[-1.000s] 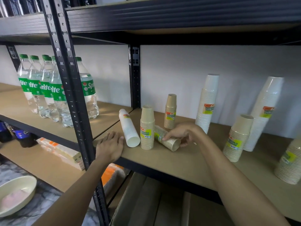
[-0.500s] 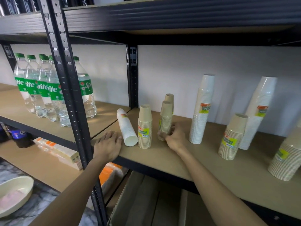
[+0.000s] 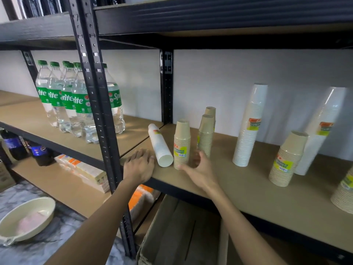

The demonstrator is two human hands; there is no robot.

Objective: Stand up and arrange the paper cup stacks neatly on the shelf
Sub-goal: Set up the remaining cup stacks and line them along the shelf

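On the brown shelf board (image 3: 248,190) a white cup stack (image 3: 160,148) lies on its side at the left. Three tan stacks stand upright beside it: one in front (image 3: 182,144), one behind it (image 3: 206,135), one further back (image 3: 210,111). Two tall white stacks (image 3: 249,127) (image 3: 322,131) lean against the wall, with a tan stack (image 3: 288,159) between them. Another tan stack (image 3: 343,190) is cut off at the right edge. My left hand (image 3: 140,165) rests flat on the shelf edge beside the lying stack. My right hand (image 3: 200,169) hovers open, fingers spread, just before the front tan stacks, holding nothing.
Several Sprite bottles (image 3: 76,100) stand on the left shelf, beyond a black upright post (image 3: 99,111). A cardboard box (image 3: 181,232) sits below the cup shelf. Lower left there are packets (image 3: 84,169), dark bottles (image 3: 13,144) and a cream bowl (image 3: 26,219) on a marble surface.
My right hand stood the lying tan stack upright behind the front one, then let go and drew back with fingers open. My left hand stayed on the shelf edge.
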